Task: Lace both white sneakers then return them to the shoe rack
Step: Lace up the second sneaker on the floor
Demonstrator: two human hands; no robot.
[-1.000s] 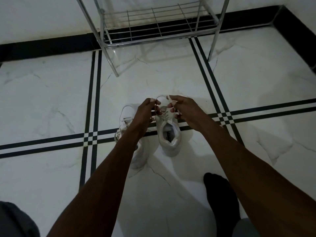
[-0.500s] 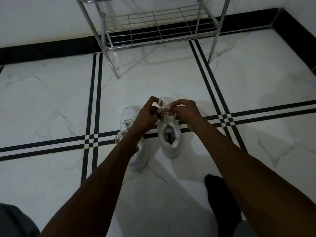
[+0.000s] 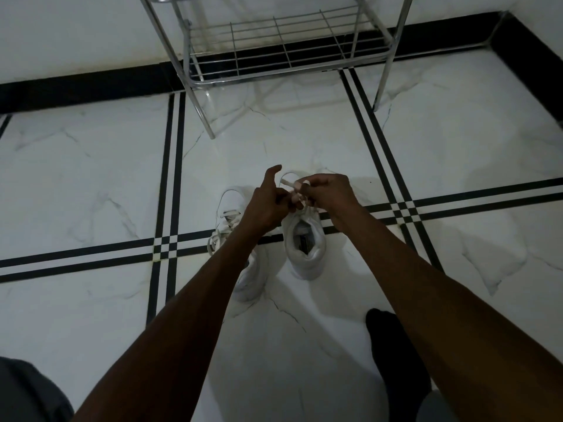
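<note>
Two white sneakers stand side by side on the marble floor, toes pointing away from me. The right sneaker (image 3: pixel 305 248) shows its open collar; my hands cover its front half. My left forearm hides much of the left sneaker (image 3: pixel 231 214), whose loose lace trails at its side. Over the right sneaker's front, my right hand (image 3: pixel 330 193) pinches a white lace (image 3: pixel 289 181). My left hand (image 3: pixel 268 205) meets it there, fingers curled on the lace and thumb raised.
A chrome wire shoe rack (image 3: pixel 283 44) stands against the wall straight ahead, with nothing on its low shelf. My foot in a black sock (image 3: pixel 393 345) rests at the lower right. Black double lines cross the white floor.
My hands came together over the right sneaker's front, from apart to touching. My left thumb has lifted, and the lace end sticks up between the hands.
</note>
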